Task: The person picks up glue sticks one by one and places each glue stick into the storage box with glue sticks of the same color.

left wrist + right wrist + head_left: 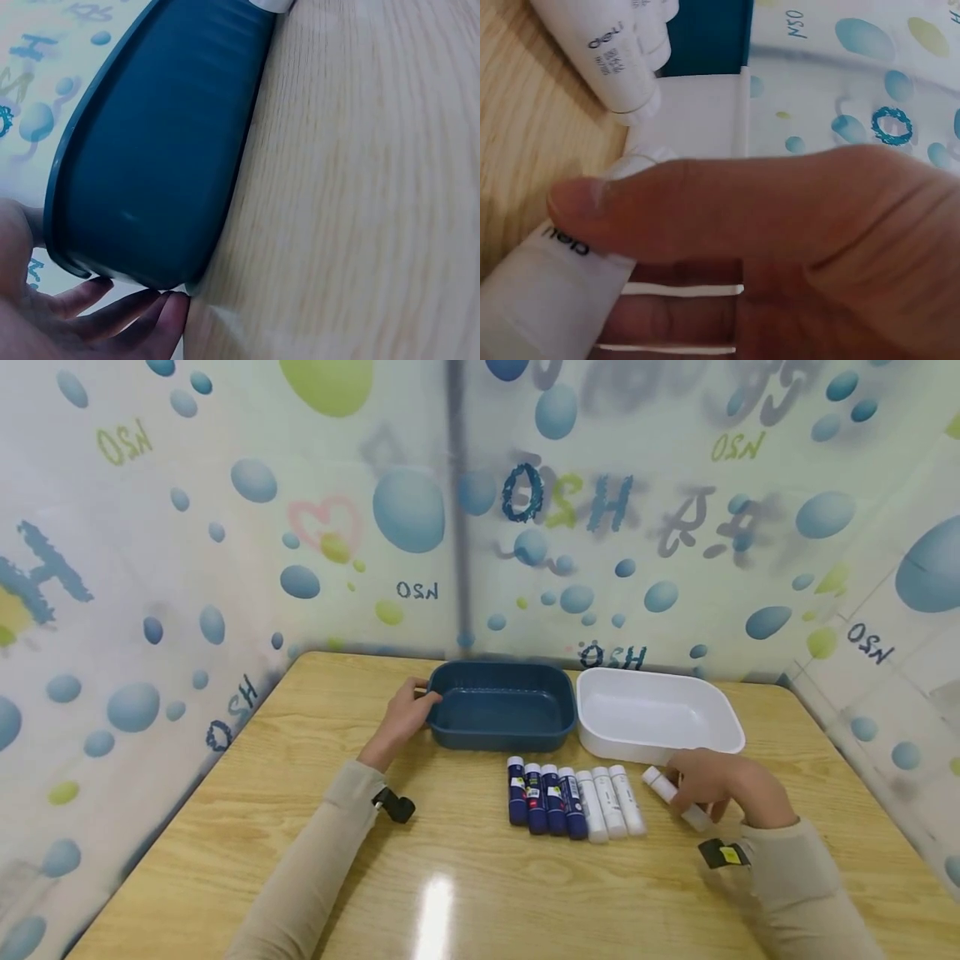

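Well, nearest of all lay the wooden bench (pixel 442 810), two beige sleeves (pixel 300 868) stretched out over it, each with a small black wrist device (pixel 397 807) by the cuff. Now to the hands, and both were busy! The right hand (pixel 723 781) pinched one white tube (pixel 660 783), thumb across one side, fingers round the other, its cap slanting away to the left; whether that tube touched the wood, I couldn't tell. And its place? Just in front of the white bin (pixel 607 739), to the right of a neat row! What a line-up that was: four navy tubes (pixel 555 814), then three more white ones (pixel 611 802) on their right, lying side by side, white caps towards the bins. Black "deli" lettering showed on the white plastic, seen from the right wrist. Farther off, the left hand (pixel 405 718) gripped the blue bin (pixel 495 742) by its left end, thumb at the rim, fingertips against the outside. Both bins sat open side up, blue just beside white. And beyond them all, the backdrop (pixel 480 593): blue and green bubbles, a pink heart, H2O lettering back to front!
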A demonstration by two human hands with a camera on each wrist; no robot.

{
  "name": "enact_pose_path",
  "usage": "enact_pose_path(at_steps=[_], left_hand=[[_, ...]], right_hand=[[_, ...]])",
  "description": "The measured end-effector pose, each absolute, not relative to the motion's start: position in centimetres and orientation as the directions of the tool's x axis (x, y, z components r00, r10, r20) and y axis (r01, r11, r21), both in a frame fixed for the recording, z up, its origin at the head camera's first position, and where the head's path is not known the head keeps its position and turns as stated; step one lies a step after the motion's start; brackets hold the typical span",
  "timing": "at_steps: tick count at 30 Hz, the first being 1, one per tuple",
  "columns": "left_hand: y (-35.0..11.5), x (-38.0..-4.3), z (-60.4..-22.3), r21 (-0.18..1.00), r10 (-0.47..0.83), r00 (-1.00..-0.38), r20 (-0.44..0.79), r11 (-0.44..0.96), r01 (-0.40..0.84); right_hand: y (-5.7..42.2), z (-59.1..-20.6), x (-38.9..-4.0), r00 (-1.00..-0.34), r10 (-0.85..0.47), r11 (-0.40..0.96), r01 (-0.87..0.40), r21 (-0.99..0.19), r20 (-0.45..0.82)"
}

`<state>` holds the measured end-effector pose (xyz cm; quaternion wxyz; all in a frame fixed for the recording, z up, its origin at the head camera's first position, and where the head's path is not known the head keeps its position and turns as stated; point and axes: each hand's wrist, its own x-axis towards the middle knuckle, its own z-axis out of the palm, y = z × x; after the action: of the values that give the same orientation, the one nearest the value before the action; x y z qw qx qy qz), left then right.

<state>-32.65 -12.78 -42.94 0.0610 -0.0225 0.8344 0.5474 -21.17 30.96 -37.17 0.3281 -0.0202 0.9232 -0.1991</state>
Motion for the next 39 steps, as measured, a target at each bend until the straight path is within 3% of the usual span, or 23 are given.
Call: enact_pose_path(at_steps=[12, 21, 39], left_hand=[[-13.0, -32.9, -43.1, 0.912, 0.033, -0.993, -0.112, 0.4, -0.089], [-13.2, -32.9, -43.0, 0.91, 0.025, -0.994, -0.108, 0.404, -0.089], [-13.2, -32.9, -43.0, 0.915, 0.046, -0.994, -0.102, 0.396, -0.076]], right_hand=[[32.7, -35.8, -21.0, -0.807, -0.337, 0.852, -0.042, -0.522, -0.485], [33.3, -34.5, -20.9, -0.833, -0.45, 0.772, -0.182, -0.609, -0.322], [34.4, -34.5, -21.2, -0.922, -0.38, 0.701, -0.234, -0.674, -0.076]])
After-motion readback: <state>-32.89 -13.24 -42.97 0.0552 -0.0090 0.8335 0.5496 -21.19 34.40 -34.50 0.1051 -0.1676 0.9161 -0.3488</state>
